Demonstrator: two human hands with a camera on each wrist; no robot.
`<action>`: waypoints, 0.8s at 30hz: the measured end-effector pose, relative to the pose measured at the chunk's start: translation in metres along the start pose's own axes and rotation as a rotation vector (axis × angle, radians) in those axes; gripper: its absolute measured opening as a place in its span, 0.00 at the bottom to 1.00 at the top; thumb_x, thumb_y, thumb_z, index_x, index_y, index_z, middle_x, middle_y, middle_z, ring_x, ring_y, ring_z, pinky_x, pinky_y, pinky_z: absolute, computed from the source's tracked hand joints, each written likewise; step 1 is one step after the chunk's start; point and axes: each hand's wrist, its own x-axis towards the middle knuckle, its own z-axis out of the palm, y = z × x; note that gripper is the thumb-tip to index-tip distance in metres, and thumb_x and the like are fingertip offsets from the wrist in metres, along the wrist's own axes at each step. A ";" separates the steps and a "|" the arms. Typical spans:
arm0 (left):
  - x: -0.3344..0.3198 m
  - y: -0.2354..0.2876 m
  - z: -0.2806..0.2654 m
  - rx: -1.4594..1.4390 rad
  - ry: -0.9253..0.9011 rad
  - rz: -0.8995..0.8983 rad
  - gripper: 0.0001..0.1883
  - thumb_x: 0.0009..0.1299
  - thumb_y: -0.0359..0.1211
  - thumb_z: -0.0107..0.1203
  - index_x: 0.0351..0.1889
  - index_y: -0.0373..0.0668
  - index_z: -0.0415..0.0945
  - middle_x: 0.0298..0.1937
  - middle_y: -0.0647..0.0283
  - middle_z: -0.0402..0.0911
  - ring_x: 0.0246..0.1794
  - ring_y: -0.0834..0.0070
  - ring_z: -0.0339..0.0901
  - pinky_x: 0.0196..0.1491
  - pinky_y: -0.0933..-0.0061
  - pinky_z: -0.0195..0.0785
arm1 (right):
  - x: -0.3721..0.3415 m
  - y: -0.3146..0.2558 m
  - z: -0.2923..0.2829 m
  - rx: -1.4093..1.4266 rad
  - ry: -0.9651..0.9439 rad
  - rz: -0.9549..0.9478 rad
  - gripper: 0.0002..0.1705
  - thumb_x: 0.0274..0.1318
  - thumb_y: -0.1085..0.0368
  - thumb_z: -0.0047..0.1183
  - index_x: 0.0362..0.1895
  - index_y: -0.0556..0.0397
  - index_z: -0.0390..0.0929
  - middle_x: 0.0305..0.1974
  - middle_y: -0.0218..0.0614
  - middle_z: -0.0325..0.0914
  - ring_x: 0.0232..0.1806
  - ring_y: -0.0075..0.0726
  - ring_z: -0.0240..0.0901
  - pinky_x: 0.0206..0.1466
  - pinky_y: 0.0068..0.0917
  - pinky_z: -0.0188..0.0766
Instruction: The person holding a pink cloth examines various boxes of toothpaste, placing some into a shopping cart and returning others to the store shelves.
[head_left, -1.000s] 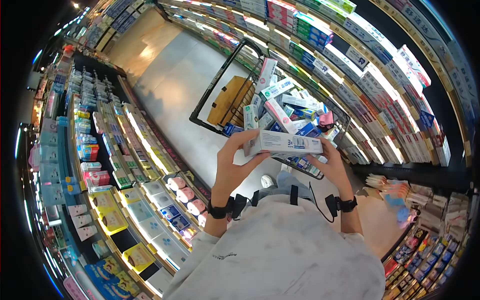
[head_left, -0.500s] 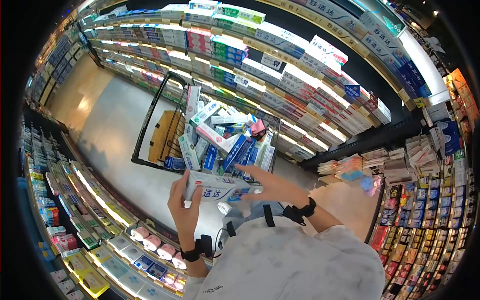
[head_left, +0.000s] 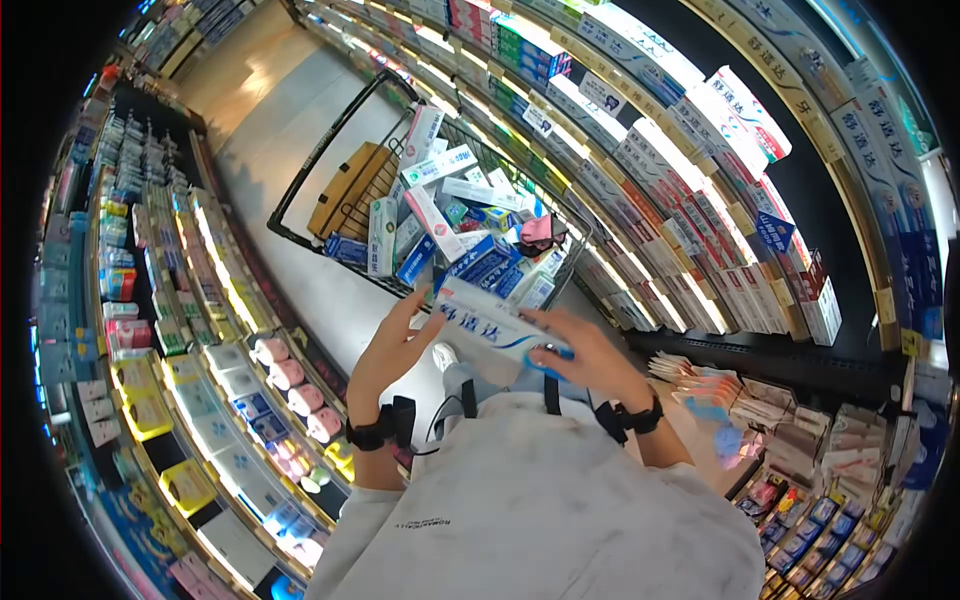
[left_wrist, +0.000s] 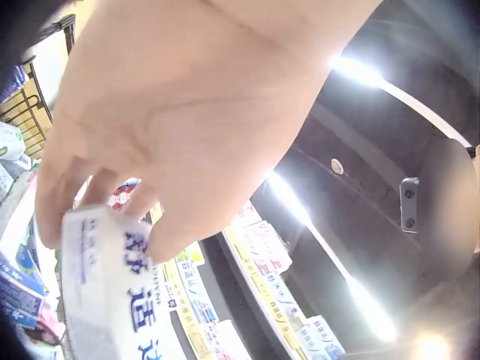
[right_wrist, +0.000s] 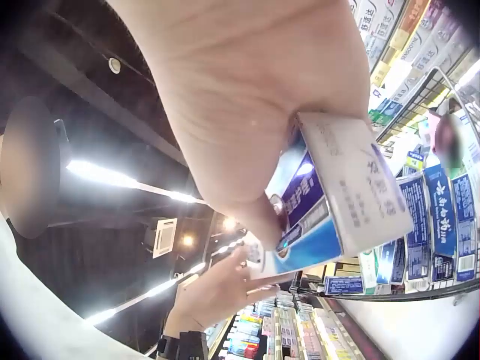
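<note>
A white toothpaste box [head_left: 480, 318] with blue lettering is held in front of the shirt, its large printed face turned up. My left hand [head_left: 388, 345] grips its left end; the left wrist view shows thumb and fingers on either side of that end [left_wrist: 94, 270]. At the other end my right hand [head_left: 592, 357] holds it, thumb [head_left: 550, 357] over the face. The box's white end panel [right_wrist: 358, 184] shows beyond the palm in the right wrist view. Just past the hands, the shopping cart [head_left: 322, 155] is heaped with toothpaste boxes [head_left: 432, 220].
Shelves of boxed toothpaste [head_left: 650, 160] run along the cart's right side. On the left stands a lower display with pink round packs [head_left: 287, 374] and yellow packs [head_left: 187, 486]. Hanging packets [head_left: 770, 390] are at the right. A pink item [head_left: 536, 231] lies in the cart.
The box has been turned from a side with small print to its large-lettered face. Half a second ago the right hand's fingers were spread at its right end; now they hold it.
</note>
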 end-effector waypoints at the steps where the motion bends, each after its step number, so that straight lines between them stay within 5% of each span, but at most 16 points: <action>1: 0.000 -0.003 0.011 0.091 0.039 -0.001 0.30 0.76 0.41 0.60 0.73 0.43 0.66 0.59 0.54 0.79 0.59 0.67 0.77 0.54 0.67 0.74 | -0.005 0.010 -0.014 -0.029 0.011 0.011 0.33 0.61 0.60 0.64 0.70 0.44 0.71 0.51 0.47 0.77 0.53 0.49 0.77 0.57 0.39 0.72; 2: 0.000 -0.003 0.019 0.038 0.074 -0.050 0.30 0.75 0.42 0.60 0.73 0.44 0.67 0.58 0.54 0.79 0.57 0.68 0.78 0.54 0.68 0.74 | -0.006 0.018 -0.030 0.008 0.032 -0.013 0.34 0.60 0.65 0.64 0.70 0.53 0.69 0.55 0.48 0.78 0.55 0.45 0.78 0.60 0.34 0.71; 5: -0.017 -0.002 0.030 -0.050 0.088 -0.173 0.29 0.76 0.42 0.60 0.71 0.43 0.68 0.56 0.54 0.81 0.56 0.69 0.79 0.54 0.67 0.74 | 0.002 0.042 -0.063 0.075 0.180 -0.023 0.33 0.63 0.63 0.62 0.70 0.53 0.68 0.57 0.49 0.77 0.59 0.47 0.76 0.63 0.37 0.69; 10: -0.045 -0.033 0.023 -0.068 0.082 -0.333 0.25 0.78 0.44 0.54 0.68 0.43 0.71 0.49 0.60 0.82 0.50 0.75 0.79 0.52 0.73 0.72 | 0.044 0.044 -0.121 0.387 0.317 0.026 0.34 0.71 0.59 0.55 0.74 0.58 0.60 0.59 0.40 0.75 0.62 0.30 0.69 0.68 0.30 0.62; 15: -0.028 -0.108 0.012 -0.326 0.287 -0.429 0.26 0.77 0.48 0.55 0.66 0.41 0.72 0.51 0.58 0.82 0.48 0.69 0.81 0.53 0.70 0.73 | 0.076 0.017 -0.168 0.334 0.497 -0.097 0.32 0.71 0.61 0.54 0.74 0.56 0.62 0.46 0.32 0.78 0.46 0.21 0.74 0.49 0.23 0.73; 18: 0.011 -0.200 0.016 -0.443 0.495 -0.544 0.32 0.73 0.53 0.58 0.65 0.40 0.71 0.49 0.59 0.81 0.46 0.71 0.81 0.51 0.68 0.75 | 0.086 0.004 -0.196 0.044 0.649 -0.076 0.29 0.68 0.61 0.56 0.71 0.48 0.69 0.43 0.35 0.79 0.44 0.23 0.75 0.46 0.23 0.73; 21: 0.073 -0.289 0.041 -0.412 0.752 -0.596 0.43 0.69 0.56 0.62 0.65 0.25 0.66 0.55 0.44 0.79 0.52 0.56 0.79 0.54 0.60 0.72 | 0.100 0.000 -0.229 -0.312 0.756 -0.109 0.27 0.66 0.60 0.59 0.68 0.49 0.72 0.42 0.38 0.81 0.43 0.26 0.76 0.46 0.26 0.73; 24: 0.105 -0.262 0.066 -0.332 0.791 -0.569 0.49 0.64 0.57 0.65 0.59 0.14 0.64 0.60 0.25 0.72 0.60 0.41 0.75 0.62 0.56 0.67 | 0.116 -0.012 -0.247 -0.383 0.782 -0.090 0.27 0.65 0.60 0.59 0.66 0.48 0.71 0.45 0.43 0.82 0.43 0.35 0.79 0.48 0.34 0.75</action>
